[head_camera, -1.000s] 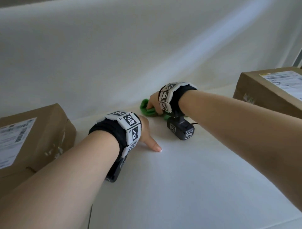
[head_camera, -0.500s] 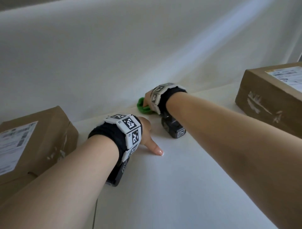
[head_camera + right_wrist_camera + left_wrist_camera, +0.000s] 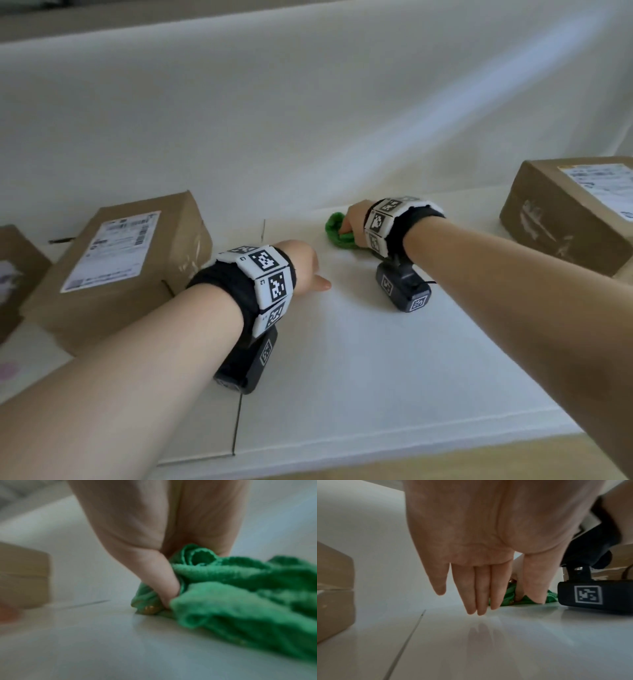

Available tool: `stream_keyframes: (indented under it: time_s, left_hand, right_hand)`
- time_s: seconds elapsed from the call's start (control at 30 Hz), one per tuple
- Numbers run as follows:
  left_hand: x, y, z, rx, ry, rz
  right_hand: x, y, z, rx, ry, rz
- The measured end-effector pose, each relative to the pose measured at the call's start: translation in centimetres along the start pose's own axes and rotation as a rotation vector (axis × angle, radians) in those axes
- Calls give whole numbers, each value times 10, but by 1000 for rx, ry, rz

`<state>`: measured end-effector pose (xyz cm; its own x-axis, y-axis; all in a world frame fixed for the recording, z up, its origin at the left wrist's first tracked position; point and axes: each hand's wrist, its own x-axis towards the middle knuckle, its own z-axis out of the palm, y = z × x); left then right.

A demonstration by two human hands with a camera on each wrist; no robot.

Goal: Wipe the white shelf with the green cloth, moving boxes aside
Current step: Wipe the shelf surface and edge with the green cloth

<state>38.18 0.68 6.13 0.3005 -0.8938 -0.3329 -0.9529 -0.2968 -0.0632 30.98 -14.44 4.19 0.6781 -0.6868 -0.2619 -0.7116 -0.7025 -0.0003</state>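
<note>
A labelled cardboard box (image 3: 123,270) is seen at nine o'clock on the white shelf (image 3: 359,370). At centre, the left hand (image 3: 301,265) is held flat, fingers (image 3: 476,588) straight and together. At one o'clock, the bunched green cloth (image 3: 337,233) is gripped by the right hand (image 3: 352,219). Another box (image 3: 565,212) is seen at three o'clock.

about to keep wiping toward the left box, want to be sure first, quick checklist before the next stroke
1. Green cloth held in the right hand, thumb curled into it: ok.
2. Cloth touching the white shelf: ok.
3. Left hand free, fingers straight, tips on the shelf: ok.
4. Path leftward: left box stands in it, not moved aside: not ok.
5. Right box apart from the cloth: ok.
6. Shelf under the boxes clean: cannot tell.
</note>
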Motion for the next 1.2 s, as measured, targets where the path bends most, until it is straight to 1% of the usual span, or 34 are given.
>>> stream_keyframes:
  time_s: [0.07, 0.13, 0.2, 0.23, 0.3, 0.37, 0.43, 0.5, 0.53, 0.6, 0.67, 0.7, 0.77, 0.83, 0.9, 0.93, 1.0, 1.1, 1.13, 1.2]
  left_hand:
    - [-9, -3, 4, -25, -5, -19]
    - [-19, -4, 7, -19, -1, -38]
    - [-29, -4, 11, 6, 3, -45]
    - [-33, -4, 13, 7, -4, -48]
    - [-41, -4, 17, -2, -17, -48]
    - [-52, -5, 20, -13, -26, -42]
    - [-62, -6, 22, -24, -31, -31]
    - [-72, -6, 26, -31, -39, -20]
    - [-77, -6, 27, -38, -42, -14]
    - [-87, -5, 30, -50, -43, -10]
    - [-94, -5, 31, -42, -35, -7]
    - [-96, -6, 31, -27, -28, -7]
    - [-99, -6, 31, 4, -34, -14]
    - [-102, -3, 34, 35, -60, -6]
    - [-103, -1, 40, 34, -53, 2]
    - [-105, 2, 42, 31, -39, 10]
    - [-108, 7, 47, 14, -19, 26]
    - [-113, 19, 49, -14, -24, 65]
    - [-114, 23, 50, -14, -28, 83]
    - [-115, 33, 51, 0, -24, 113]
  right_hand:
    - [0, -21, 12, 38, 10, -80]
    - [-30, -43, 19, 1, 6, -134]
    - [-53, -47, 25, -17, 14, -173]
    - [-69, -46, 24, -42, -11, -189]
    - [-81, -31, 19, -80, -64, -145]
    - [-90, -11, 14, -99, -59, -26]
    - [-97, 3, 13, -172, -109, 97]
    - [-98, 1, 16, -150, -111, 169]
    - [-93, -4, 22, -131, -103, 161]
    - [-84, -19, 37, -97, -58, 73]
    - [-108, -52, 40, -8, -49, -9]
    - [-122, -68, 41, 38, -52, -25]
    - [-145, -87, 49, 163, -91, -3]
    - [-164, -87, 62, 201, -61, -34]
    - [-179, -70, 67, 254, 2, -48]
    - [-183, -56, 66, 243, 20, -19]
    - [-191, -26, 62, 156, 45, 86]
    - [-198, 13, 63, 217, 91, 307]
    - [-199, 19, 68, 205, 119, 327]
    - [-202, 11, 81, 213, 156, 348]
